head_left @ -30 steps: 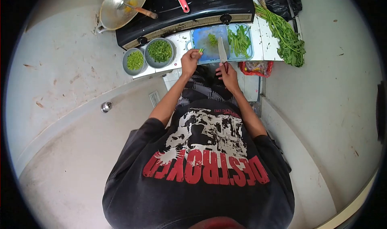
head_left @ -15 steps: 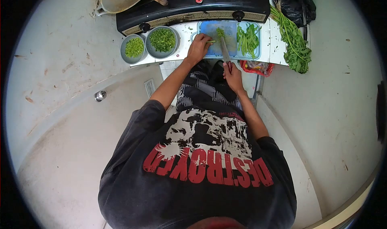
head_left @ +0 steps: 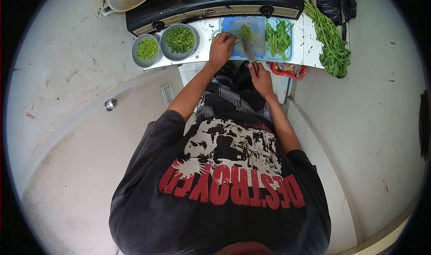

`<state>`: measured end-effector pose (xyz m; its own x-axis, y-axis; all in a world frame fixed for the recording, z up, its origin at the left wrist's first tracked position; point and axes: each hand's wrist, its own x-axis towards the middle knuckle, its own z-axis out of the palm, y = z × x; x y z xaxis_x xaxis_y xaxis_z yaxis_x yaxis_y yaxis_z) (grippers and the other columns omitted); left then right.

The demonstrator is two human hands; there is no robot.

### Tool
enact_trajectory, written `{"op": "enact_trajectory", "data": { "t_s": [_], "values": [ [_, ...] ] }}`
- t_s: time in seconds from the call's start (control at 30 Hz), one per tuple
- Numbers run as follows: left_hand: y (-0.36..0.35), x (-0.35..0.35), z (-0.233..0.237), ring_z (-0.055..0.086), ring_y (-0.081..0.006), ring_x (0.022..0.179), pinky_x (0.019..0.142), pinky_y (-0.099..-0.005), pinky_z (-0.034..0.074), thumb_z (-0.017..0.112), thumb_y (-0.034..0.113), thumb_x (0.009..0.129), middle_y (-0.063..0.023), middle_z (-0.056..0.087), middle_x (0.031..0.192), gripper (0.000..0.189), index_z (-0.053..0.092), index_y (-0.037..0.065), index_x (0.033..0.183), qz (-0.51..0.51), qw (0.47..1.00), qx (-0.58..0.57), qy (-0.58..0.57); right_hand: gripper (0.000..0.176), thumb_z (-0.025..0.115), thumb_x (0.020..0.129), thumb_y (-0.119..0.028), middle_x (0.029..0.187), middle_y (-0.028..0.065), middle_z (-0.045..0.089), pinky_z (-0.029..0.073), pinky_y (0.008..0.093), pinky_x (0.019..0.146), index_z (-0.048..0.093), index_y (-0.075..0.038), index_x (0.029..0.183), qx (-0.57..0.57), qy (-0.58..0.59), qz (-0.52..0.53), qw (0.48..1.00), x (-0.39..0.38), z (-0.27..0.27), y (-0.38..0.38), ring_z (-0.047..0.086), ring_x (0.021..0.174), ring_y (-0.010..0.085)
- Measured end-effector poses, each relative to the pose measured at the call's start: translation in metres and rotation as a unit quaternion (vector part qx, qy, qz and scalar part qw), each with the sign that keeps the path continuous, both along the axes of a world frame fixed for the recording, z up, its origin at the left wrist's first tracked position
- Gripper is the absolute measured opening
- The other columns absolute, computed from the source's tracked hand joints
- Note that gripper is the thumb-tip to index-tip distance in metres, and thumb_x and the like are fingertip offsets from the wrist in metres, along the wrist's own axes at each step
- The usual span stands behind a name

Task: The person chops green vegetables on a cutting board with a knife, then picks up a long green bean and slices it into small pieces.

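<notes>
My left hand [head_left: 221, 48] is closed over the left side of a blue cutting board [head_left: 258, 27], pinching short green stems [head_left: 237, 40] whose ends poke out by the fingertips. My right hand [head_left: 261, 79] grips the handle of a kitchen knife [head_left: 249, 52]. Its blade slants across the board, right beside those stem ends. Just past the tip lies a small heap of chopped green stems [head_left: 245, 31]. To the right of the board, cut leafy greens [head_left: 278, 39] rest on a light blue tray [head_left: 291, 53].
Two grey bowls hold chopped greens: a smaller bowl [head_left: 135, 57] and a larger bowl [head_left: 194, 48]. Behind is a black stove [head_left: 233, 1] with a pan [head_left: 117, 6]. A bunch of leafy stalks [head_left: 330, 44], a black bag [head_left: 332, 4] and a red basket [head_left: 300, 74] are rightward.
Less stem sticks out from my left fingers than before. The knife blade has come closer to those fingers. The whole view has shifted slightly.
</notes>
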<state>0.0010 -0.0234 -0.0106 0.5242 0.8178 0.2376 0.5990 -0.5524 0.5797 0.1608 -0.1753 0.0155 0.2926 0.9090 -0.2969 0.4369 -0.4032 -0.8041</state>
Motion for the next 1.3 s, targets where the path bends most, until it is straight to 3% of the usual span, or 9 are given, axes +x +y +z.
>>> {"op": "enact_trajectory", "data": {
  "t_s": [0.2,0.5,0.7,0.9,1.3],
  "values": [
    [-0.003,0.0,0.002,0.058,-0.0316,0.098,0.087,-0.0407,0.049,0.066,0.001,0.086,-0.0108,0.064,0.103,0.023,0.073,0.005,0.107,-0.012,1.0,-0.005,0.0,0.032,0.061,0.097,-0.03,0.075,0.0262,0.067,0.051,0.0543,0.062,0.057,0.001,0.09,-0.017,-0.094,0.023,0.995,-0.003,0.003,0.001,0.066,0.073,0.047],
    [-0.004,0.003,0.002,0.06,-0.0353,0.097,0.086,-0.0425,0.05,0.069,0.004,0.086,-0.0142,0.066,0.101,0.015,0.07,0.002,0.101,0.0,0.999,-0.028,-0.034,0.033,0.061,0.096,-0.03,0.078,0.0264,0.068,0.054,0.0545,0.066,0.058,0.003,0.092,-0.005,-0.115,0.019,0.993,-0.017,0.001,0.004,0.068,0.074,0.0464],
    [0.0,0.003,0.0,0.06,-0.0349,0.094,0.083,-0.0425,0.051,0.071,0.001,0.083,-0.0143,0.065,0.098,0.016,0.071,0.002,0.099,-0.027,0.999,-0.01,-0.021,0.04,0.053,0.1,-0.036,0.076,0.0289,0.066,0.055,0.0561,0.064,0.058,0.003,0.096,-0.093,-0.142,0.072,0.983,-0.018,0.004,0.008,0.068,0.072,0.0477],
    [0.0,0.006,-0.004,0.059,-0.0351,0.091,0.081,-0.0418,0.05,0.069,-0.003,0.081,-0.0145,0.063,0.095,0.019,0.072,0.001,0.099,-0.022,0.999,-0.016,-0.031,0.043,0.045,0.103,-0.038,0.073,0.0309,0.066,0.054,0.0577,0.065,0.055,0.004,0.098,-0.065,-0.156,0.082,0.982,-0.02,-0.003,0.012,0.066,0.071,0.0502],
    [-0.004,0.01,-0.006,0.057,-0.0336,0.088,0.079,-0.0409,0.05,0.07,-0.003,0.081,-0.014,0.063,0.092,0.015,0.073,0.002,0.096,0.017,0.998,-0.032,-0.056,0.034,0.051,0.101,-0.031,0.071,0.0267,0.067,0.056,0.0538,0.061,0.053,0.002,0.095,-0.056,-0.171,0.08,0.98,-0.03,0.004,0.019,0.069,0.069,0.0456]
  ]
}}
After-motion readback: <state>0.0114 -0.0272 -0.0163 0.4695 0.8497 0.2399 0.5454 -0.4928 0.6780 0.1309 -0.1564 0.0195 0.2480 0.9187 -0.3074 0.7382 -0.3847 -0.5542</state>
